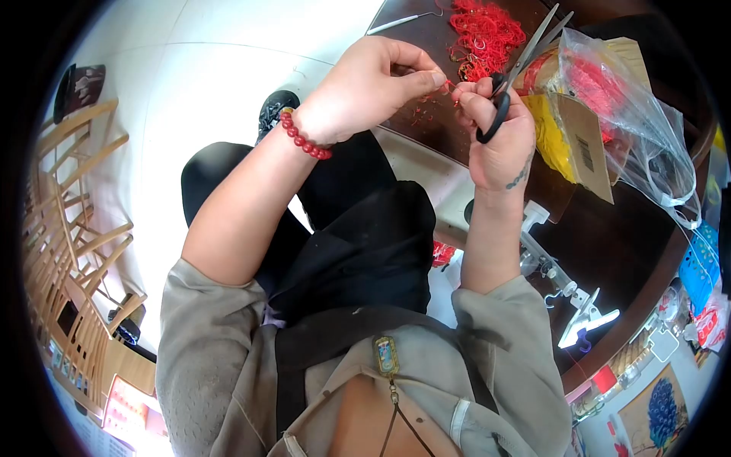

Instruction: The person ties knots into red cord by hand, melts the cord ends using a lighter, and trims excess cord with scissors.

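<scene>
My left hand (388, 80), wearing a red bead bracelet (304, 139), is closed in a pinch on a thin red cord (448, 85). Close beside it, my right hand (495, 129) is closed around the black handles of a pair of scissors (525, 65), whose blades point up and away. Its thumb and fingertips also meet at the cord's other end, where a small reddish bit shows. What exactly sits between those fingertips is too small to make out. Beyond both hands lies a tangled heap of red cords (487, 38) on the dark table (426, 129).
A hooked tool with a white handle (392, 25) lies at the table's far left edge. On the right stand an open cardboard box (582, 145) and a clear plastic bag (632, 114) with red contents. A metal clamp stand (552, 266) is by my right forearm. Wooden chairs (76, 221) stand left.
</scene>
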The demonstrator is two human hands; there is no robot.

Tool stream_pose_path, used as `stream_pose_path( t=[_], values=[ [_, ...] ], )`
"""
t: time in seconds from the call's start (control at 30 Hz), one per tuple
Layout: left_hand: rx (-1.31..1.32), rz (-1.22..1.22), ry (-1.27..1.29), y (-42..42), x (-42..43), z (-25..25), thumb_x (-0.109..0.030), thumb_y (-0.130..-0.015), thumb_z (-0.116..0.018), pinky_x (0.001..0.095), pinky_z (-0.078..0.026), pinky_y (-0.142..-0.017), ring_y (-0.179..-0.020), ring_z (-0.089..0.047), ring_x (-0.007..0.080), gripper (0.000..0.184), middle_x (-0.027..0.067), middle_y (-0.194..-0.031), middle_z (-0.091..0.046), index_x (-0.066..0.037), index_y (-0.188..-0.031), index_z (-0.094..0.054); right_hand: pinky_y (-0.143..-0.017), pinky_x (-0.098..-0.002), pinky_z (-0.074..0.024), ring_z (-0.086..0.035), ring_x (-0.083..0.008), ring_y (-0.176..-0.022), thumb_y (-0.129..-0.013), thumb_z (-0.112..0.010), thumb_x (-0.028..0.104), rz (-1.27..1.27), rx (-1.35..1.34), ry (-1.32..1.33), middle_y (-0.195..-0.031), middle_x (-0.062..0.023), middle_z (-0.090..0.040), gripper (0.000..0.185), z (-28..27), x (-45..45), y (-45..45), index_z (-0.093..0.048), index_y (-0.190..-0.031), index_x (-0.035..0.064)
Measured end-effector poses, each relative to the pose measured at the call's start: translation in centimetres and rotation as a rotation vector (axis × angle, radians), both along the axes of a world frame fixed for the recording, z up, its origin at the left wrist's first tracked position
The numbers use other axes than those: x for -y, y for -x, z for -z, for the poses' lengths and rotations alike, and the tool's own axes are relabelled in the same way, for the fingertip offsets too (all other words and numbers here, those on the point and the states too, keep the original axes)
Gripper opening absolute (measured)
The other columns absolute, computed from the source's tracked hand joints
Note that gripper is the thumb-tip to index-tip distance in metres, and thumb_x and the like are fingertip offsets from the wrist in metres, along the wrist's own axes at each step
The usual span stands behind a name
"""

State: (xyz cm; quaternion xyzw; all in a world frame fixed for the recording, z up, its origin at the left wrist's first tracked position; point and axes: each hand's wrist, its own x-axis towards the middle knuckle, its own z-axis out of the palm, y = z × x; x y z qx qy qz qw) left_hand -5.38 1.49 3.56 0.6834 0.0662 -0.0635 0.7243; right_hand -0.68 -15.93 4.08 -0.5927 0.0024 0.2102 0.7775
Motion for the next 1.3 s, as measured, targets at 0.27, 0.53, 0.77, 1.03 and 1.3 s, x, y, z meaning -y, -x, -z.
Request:
stream_pose_path(
  t=[0.27, 0.53, 0.77, 1.03, 1.3],
  values=[
    [-0.176, 0.133, 0.303, -0.1, -0.7, -0.4, -0.018, -0.095, -0.056, 0.0167, -0.043, -0.062, -0.068, -0.051, 0.0003, 0.016, -0.0049, -0.077, -0.059, -0.003, -0.094, -0.063, -0.064, -0.0220, -0.0459, -0.061, -0.0141, -0.073, -0.077, -0.066, -0.001, -0.044, -0.032, -0.076, -0.084, -0.0110, -0.064, 0.015, 0.1, 0.7, -1.0, -0.055, -0.085, 0.0030],
    [0.068, 0.117, 0.000, -0.1, -0.2, -0.7, -0.008, -0.090, -0.062, 0.0162, -0.045, -0.062, -0.067, -0.053, 0.0008, 0.013, -0.0035, -0.073, -0.060, 0.000, -0.099, -0.064, -0.062, -0.0241, -0.0480, -0.060, -0.0145, -0.067, -0.076, -0.069, 0.001, -0.084, -0.170, -0.074, -0.083, -0.0092, -0.064, 0.017, -0.6, 0.5, -0.9, -0.056, -0.086, 0.0029],
    [0.103, -0.025, -0.219, 0.1, -0.1, -0.7, -0.008, -0.088, -0.065, 0.0182, -0.051, -0.069, -0.077, -0.063, 0.0053, 0.014, 0.0032, -0.083, -0.068, 0.003, -0.095, -0.068, -0.065, -0.0247, -0.0487, -0.060, -0.0147, -0.068, -0.080, -0.068, 0.002, -0.122, -0.256, -0.118, -0.084, -0.0103, -0.064, 0.015, -0.6, 0.2, -0.7, -0.055, -0.088, 0.0031],
    [-0.106, -0.064, 0.038, 0.1, 0.0, -1.2, -0.011, -0.088, -0.065, 0.0194, -0.050, -0.072, -0.077, -0.062, 0.0054, 0.015, 0.0017, -0.083, -0.067, 0.001, -0.095, -0.069, -0.077, -0.0254, -0.0485, -0.060, -0.0142, -0.085, -0.077, -0.068, -0.008, -0.022, 0.076, -0.193, -0.095, -0.0130, -0.063, 0.024, 0.4, -0.2, 0.5, -0.050, -0.090, 0.0042],
    [-0.127, -0.065, 0.108, 0.2, 0.2, -0.9, -0.012, -0.088, -0.066, 0.0186, -0.048, -0.069, -0.073, -0.059, 0.0043, 0.015, 0.0002, -0.082, -0.067, 0.000, -0.094, -0.069, -0.074, -0.0214, -0.0485, -0.059, -0.0108, -0.083, -0.080, -0.067, -0.007, 0.006, 0.319, -0.021, -0.092, -0.0105, -0.065, 0.022, 0.0, -0.8, 0.7, -0.050, -0.088, 0.0033]
  ],
)
